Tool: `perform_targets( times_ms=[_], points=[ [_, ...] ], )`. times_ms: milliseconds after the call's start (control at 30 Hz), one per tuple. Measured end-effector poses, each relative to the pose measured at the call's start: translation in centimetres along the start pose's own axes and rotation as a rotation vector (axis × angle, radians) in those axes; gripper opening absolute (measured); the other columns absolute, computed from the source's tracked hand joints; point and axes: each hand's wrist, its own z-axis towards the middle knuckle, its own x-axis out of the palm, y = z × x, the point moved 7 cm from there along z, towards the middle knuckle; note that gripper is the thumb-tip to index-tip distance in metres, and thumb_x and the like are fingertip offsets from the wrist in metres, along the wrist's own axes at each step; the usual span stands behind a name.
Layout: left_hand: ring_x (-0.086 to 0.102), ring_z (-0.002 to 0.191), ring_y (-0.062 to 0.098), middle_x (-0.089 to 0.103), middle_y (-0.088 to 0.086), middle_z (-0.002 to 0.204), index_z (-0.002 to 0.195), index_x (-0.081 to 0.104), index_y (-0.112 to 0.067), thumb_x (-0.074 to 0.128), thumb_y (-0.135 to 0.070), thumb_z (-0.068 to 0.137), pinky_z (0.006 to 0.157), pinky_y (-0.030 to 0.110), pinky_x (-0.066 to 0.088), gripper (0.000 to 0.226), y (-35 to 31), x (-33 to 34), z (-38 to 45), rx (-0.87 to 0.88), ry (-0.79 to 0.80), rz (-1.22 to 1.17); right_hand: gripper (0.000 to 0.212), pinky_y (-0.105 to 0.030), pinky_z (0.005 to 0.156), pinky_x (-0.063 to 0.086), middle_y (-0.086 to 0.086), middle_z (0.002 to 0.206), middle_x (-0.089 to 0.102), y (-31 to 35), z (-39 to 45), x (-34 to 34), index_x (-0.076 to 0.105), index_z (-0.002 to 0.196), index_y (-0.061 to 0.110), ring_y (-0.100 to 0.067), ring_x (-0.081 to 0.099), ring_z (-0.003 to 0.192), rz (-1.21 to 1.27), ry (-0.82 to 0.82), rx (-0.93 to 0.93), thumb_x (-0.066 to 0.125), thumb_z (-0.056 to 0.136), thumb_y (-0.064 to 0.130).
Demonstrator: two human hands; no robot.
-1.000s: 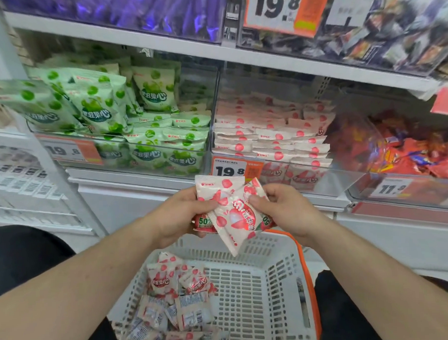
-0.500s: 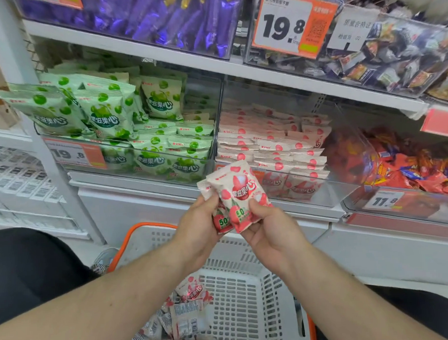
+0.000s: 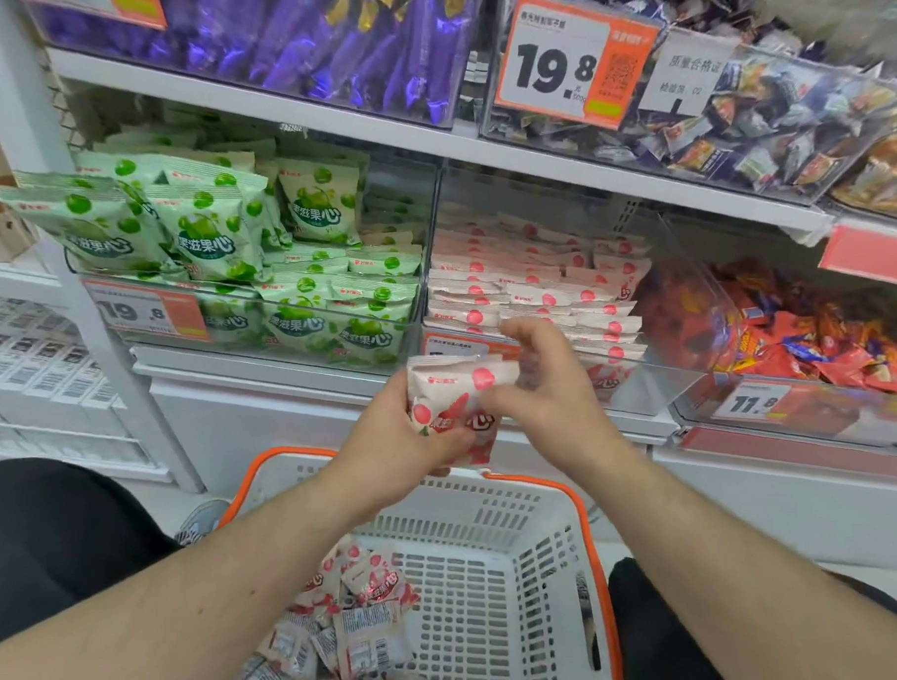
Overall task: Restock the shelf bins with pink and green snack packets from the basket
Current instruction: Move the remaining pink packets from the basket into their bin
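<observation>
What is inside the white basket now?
Pink packets lie heaped in the basket's left part, some showing barcoded backs. The forearms cover the near corners, so anything there is hidden.

arms: bare, no sleeves | trousers (image 3: 59,536): black | shoe (image 3: 200,520): grey
</observation>
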Motion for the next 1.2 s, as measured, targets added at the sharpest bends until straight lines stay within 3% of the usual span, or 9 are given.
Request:
perform_targets(
  times_ms=[67,133,233,400,500,633,800,1000,1200],
  points=[
    [0.072,0.087,0.022,0.073,0.006,0.097,0.114,0.052,-0.023,0.086,0.004,0.064,0.075,0.046,0.059,0.066,-0.2,0.6,0.0,0.016,0.060,0.065,0.091,-0.028,0.102,0.040,0.008,0.133,0.050,1.1,0.0,0.8,0.045,0.137,0.031,-0.008,0.048,0.120,-0.309,0.273,-0.124,0.081,0.056,0.049],
    [0.069,0.086,0.010,0.070,0.000,0.098,0.110,0.051,-0.028,0.087,0.003,0.063,0.077,0.038,0.060,0.067,-0.5,1.3,0.0,0.068,0.114,0.195,0.077,-0.026,0.092,0.048,0.012,0.119,0.060,1.0,0.0,1.1,0.053,0.128,0.033,-0.003,0.057,0.105,-0.405,0.455,-0.113,0.088,0.061,0.045],
    [0.069,0.085,0.005,0.068,-0.009,0.096,0.106,0.044,-0.036,0.092,-0.017,0.060,0.078,0.036,0.059,0.069,-0.9,2.4,0.0,0.069,0.193,0.407,0.032,-0.020,0.059,0.042,0.013,0.074,0.061,0.3,0.4,-0.5,0.060,0.079,0.033,0.003,0.055,0.065,-0.434,0.470,-0.099,0.087,0.066,0.044],
    [0.062,0.082,-0.005,0.063,-0.016,0.096,0.110,0.036,-0.033,0.091,-0.031,0.061,0.070,0.016,0.051,0.074,-3.4,5.6,1.1,0.133,0.326,0.650,0.042,-0.026,0.068,0.052,0.010,0.085,0.068,-0.9,-0.2,-3.5,0.062,0.094,0.028,-0.002,0.062,0.075,-0.432,0.508,-0.009,0.087,0.065,0.044],
    [0.062,0.084,0.000,0.058,-0.018,0.097,0.111,0.032,-0.033,0.091,-0.035,0.059,0.073,0.017,0.050,0.079,-5.3,8.5,2.8,0.192,0.407,0.710,0.042,-0.021,0.069,0.055,0.011,0.085,0.071,-1.5,-0.2,-6.5,0.064,0.096,0.026,-0.001,0.066,0.076,-0.282,0.486,0.122,0.091,0.064,0.024],
    [0.058,0.088,0.001,0.051,-0.017,0.106,0.124,0.024,-0.036,0.092,-0.037,0.057,0.075,0.020,0.049,0.096,-8.1,12.6,5.6,0.251,0.472,0.714,0.028,-0.032,0.073,0.055,-0.009,0.088,0.075,-2.2,0.9,-11.6,0.071,0.092,0.012,-0.014,0.067,0.075,-0.116,0.374,0.225,0.087,0.069,0.008],
    [0.057,0.088,0.007,0.052,-0.009,0.115,0.144,0.021,-0.025,0.083,-0.051,0.065,0.069,0.021,0.042,0.103,-10.5,15.0,9.9,0.333,0.262,0.726,0.030,-0.028,0.053,0.052,-0.010,0.081,0.075,-5.3,2.4,-17.8,0.071,0.092,0.004,-0.021,0.070,0.068,0.094,0.029,0.447,0.086,0.067,0.013],
    [0.043,0.128,0.024,0.042,0.004,0.140,0.133,0.045,-0.021,0.059,-0.078,0.068,0.103,0.043,0.035,0.087,-9.2,18.0,15.2,0.551,0.266,1.518,0.046,-0.032,0.061,0.041,-0.002,0.081,0.060,-2.1,4.9,-21.2,0.043,0.082,0.020,-0.029,0.060,0.083,-1.099,-0.210,0.170,0.071,0.075,0.055],
    [0.019,0.146,0.026,0.014,0.001,0.162,0.154,0.020,-0.026,0.050,-0.087,0.066,0.115,0.051,0.016,0.111,-6.6,20.6,19.3,0.256,0.513,1.643,0.045,-0.035,0.067,0.040,-0.005,0.100,0.062,-2.0,8.3,-19.4,0.035,0.091,0.023,-0.029,0.055,0.101,-1.214,-0.130,-0.038,0.070,0.081,0.050]
  ],
)
